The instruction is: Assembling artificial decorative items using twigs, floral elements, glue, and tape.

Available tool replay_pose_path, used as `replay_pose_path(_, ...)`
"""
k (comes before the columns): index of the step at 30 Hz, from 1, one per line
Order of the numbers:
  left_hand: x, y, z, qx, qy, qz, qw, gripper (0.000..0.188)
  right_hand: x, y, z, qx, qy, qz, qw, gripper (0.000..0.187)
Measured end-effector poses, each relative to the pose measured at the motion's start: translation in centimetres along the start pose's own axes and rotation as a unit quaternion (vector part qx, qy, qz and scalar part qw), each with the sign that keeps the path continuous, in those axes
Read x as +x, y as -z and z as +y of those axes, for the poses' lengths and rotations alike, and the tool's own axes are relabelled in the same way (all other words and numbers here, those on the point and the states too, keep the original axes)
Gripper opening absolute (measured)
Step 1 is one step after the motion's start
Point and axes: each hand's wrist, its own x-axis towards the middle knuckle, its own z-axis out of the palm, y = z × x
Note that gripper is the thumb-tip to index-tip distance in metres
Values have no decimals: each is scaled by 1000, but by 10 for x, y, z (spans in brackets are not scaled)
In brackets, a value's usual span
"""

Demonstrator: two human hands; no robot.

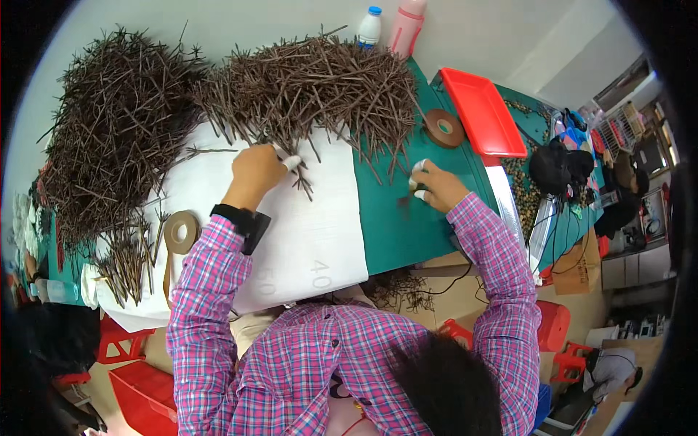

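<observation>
A brown tape roll (193, 227) sits at left, presumably for easy reach. Beyond, the left hand (258, 171) bends over a forked twig (302, 186) on the table (400, 243), the right hand (440, 187) half-curled; whether either grips, I cannot tell. The twig heap (313, 80) lies behind, likely saving working room.

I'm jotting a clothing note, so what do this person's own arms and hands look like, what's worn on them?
Long pink, blue and white plaid cloth sleeves cover both arms. A black band circles the left wrist. Small white coverings show on one digit of the left hand and on fingertips of the right hand; their material is unclear.
</observation>
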Motion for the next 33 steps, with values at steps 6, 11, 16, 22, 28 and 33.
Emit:
replay_pose_path(6, 6, -24, 1, -171, 5, -20, 985, 43, 28, 1, -33, 167, -18, 144, 975, 16)
replay_pose_path(11, 3, -48, 4, -304, 25, -28, 952, 32, 78, -7, -66, -81, -127, 20, 988, 17)
replay_pose_path(16, -14, -45, 8, -308, -46, -109, 944, 24, 64, 4, -48, 43, -75, 3, 996, 16)
replay_pose_path(22, -43, -56, 45, -628, -34, -119, 768, 6, 35, -7, -46, 364, -4, 32, 931, 11)
replay_pose_path(28, -52, -70, 70, -520, -78, 94, 845, 10, 59, -29, -88, 629, -119, 22, 768, 13)
replay_pose_path(33, -60, -59, 82, -452, -120, 156, 870, 15, 59, -13, -96, 608, -131, 10, 783, 16)
